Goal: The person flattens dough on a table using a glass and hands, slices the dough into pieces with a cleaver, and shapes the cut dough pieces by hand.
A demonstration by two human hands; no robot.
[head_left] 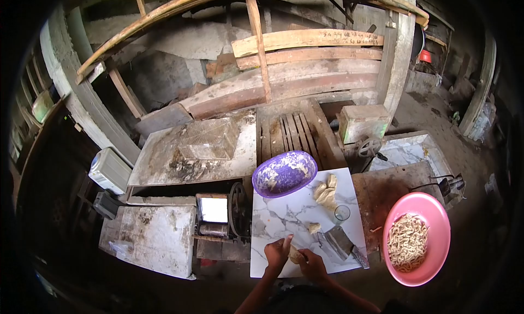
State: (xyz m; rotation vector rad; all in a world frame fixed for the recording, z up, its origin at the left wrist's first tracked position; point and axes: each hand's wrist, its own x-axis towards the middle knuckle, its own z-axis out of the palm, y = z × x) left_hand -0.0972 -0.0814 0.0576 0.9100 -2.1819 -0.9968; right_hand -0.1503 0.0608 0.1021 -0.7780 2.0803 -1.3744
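Note:
Over the front of the marbled white board [267,221], my left hand [277,254] and my right hand [313,264] are both closed around a small lump of dough [295,254] between them. A cleaver [339,242] lies flat to the right of my hands, its handle toward the board's right edge. Just behind the blade is a small dough piece [314,227]. A clear glass [342,213] stands beyond the cleaver, close to a larger dough mass [326,193]. At the board's back left, a purple basin [284,174] has whitish residue inside.
On the right, a pink basin [436,237] holds many dough strips [408,242]. A machine with a wheel [238,210] stands left of the board. Farther left are a dirty white slab [153,237] and a wire cage [209,141]. Another wheel [369,147] is behind, at the right.

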